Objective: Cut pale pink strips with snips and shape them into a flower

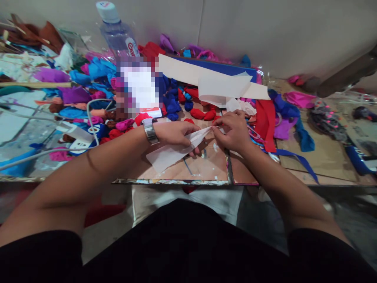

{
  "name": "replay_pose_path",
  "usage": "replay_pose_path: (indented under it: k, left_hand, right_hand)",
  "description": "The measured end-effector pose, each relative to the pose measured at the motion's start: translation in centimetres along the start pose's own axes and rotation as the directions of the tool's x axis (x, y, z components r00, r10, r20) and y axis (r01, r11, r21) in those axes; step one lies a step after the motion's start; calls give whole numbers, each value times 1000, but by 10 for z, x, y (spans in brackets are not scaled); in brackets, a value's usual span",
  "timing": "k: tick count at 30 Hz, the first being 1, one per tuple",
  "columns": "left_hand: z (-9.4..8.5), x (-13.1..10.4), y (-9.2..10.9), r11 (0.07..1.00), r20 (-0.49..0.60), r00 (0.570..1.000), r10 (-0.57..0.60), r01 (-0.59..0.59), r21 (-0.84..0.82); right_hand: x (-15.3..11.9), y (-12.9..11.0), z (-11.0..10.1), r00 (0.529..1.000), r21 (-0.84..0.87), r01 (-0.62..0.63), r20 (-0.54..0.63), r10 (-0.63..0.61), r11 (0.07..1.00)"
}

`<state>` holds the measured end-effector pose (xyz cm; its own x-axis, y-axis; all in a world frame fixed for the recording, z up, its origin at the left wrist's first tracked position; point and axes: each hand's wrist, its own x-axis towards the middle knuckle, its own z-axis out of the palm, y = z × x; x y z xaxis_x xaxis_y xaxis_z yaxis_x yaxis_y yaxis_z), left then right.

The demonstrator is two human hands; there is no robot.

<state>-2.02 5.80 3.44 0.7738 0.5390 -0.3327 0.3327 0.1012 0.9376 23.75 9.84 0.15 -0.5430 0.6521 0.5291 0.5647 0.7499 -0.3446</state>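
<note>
A strip of thin white fabric or paper (167, 154) slants across the board in front of me; its exact material I cannot tell. My left hand (179, 135), with a watch at the wrist, grips it near the middle, thumb on top and fingers underneath. At the narrow, gathered far end, my right hand (231, 129) pinches the strip between thumb and fingertips. Just beyond my hands lie several small red cloth bundles (203, 114) and dark blue bundles (171, 103). A pale pink crumpled piece (246, 107) sits behind my right hand.
A clear bottle (119, 37) and a lit phone (144, 88) stand at the back left. A cream strip (179, 70) with a white sheet (222, 88) lies behind. Left is a white cable (90, 112) among coloured bundles; right, red ribbon (265, 125) and blue ribbon (300, 159).
</note>
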Motion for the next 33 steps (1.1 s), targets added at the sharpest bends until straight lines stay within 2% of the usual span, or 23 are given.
replay_pose_path:
  k: [4, 11, 16, 20, 28, 33]
  left_hand:
    - [2, -1, 1, 999, 13, 1000, 13, -13, 32]
    - [2, 0, -1, 993, 32, 999, -30, 33, -112]
    - [4, 3, -4, 987, 18, 1000, 0, 3, -160]
    - [7, 9, -6, 982, -38, 999, 18, -25, -189]
    - [10, 12, -9, 999, -171, 985, -4, -5, -54]
    - [9, 11, -4, 959, -249, 963, 107, -34, 280]
  right_hand:
    - [1, 3, 0, 1000, -9, -24, -18, 23, 1000]
    - [1, 4, 0, 999, -18, -30, -36, 30, 999]
    - [-1, -3, 1, 1000, 2, 14, 23, -14, 1000]
    - [-2, -13, 2, 995, 43, 65, 70, -68, 997]
    - [-3, -20, 0, 983, 76, 95, 151, -105, 993]
    - [-4, -20, 1, 984, 101, 103, 137, -117, 990]
